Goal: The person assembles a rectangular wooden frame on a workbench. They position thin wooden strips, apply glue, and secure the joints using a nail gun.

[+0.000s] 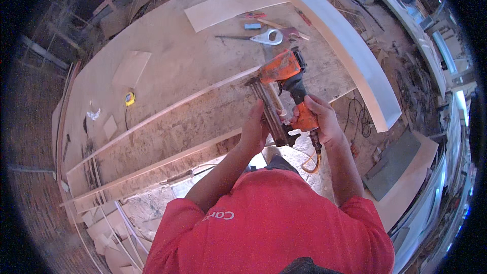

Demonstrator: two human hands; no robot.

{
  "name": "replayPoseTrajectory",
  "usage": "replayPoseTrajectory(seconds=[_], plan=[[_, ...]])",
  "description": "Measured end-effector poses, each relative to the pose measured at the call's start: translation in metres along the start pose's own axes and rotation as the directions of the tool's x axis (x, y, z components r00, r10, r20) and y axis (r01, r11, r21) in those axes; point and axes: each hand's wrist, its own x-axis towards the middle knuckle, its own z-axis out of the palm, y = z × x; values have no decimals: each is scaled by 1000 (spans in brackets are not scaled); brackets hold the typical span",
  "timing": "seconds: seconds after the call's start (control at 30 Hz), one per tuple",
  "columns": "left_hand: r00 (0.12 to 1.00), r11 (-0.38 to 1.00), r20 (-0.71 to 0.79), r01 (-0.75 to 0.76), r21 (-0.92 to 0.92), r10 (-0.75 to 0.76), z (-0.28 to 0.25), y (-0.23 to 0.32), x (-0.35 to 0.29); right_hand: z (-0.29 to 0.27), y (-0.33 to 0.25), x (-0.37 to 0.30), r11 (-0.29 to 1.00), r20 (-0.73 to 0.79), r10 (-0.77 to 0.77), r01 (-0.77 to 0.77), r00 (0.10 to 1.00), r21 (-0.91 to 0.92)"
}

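Observation:
An orange and black pneumatic nail gun [281, 67] is held up in front of me, over the near edge of the workbench [193, 66]. My right hand [323, 119] is closed round its orange-ended handle, and a yellow air hose [318, 161] hangs from the handle's lower end. My left hand [254, 128] grips the long dark magazine [269, 111] from the left side, its thumb lying along it and its other fingers mostly hidden. Beyond the gun, a handsaw [269, 36] with a white handle lies on the bench, with a small blue box [251, 26] behind it.
Two long wooden strips [167, 114] run along the bench's near side. A yellow tape measure [130, 98] sits at the left. Thin board pieces [133, 68] lie about. A long curved white panel [350, 50] borders the right. Cables [361, 119] and scraps litter the floor.

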Motion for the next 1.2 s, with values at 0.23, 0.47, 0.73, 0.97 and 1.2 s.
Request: replayPoseTrajectory(seconds=[0.23, 0.47, 0.73, 0.97, 1.2], plan=[[977, 946, -214, -63, -317, -7, 4, 15, -9, 29, 1, 14, 885, -22, -44, 28, 999, -465], [864, 915, -422, -370, -159, 276, -1, 37, 6, 18, 57, -42, 126, 419, -453, 522, 787, -844], [781, 941, -554, -337, 16, 289, 21, 22, 6, 2, 112, -15, 582, 100, -276, 249, 956, -774], [776, 958, -565, -260, 121, 282, 5, 13, 0, -2, 118, -20, 712, 50, -196, 177, 979, -680], [782, 947, -534, -263, 185, 322, -2, 14, -8, -1, 117, -20, 733, 53, -127, 130, 990, -668]])
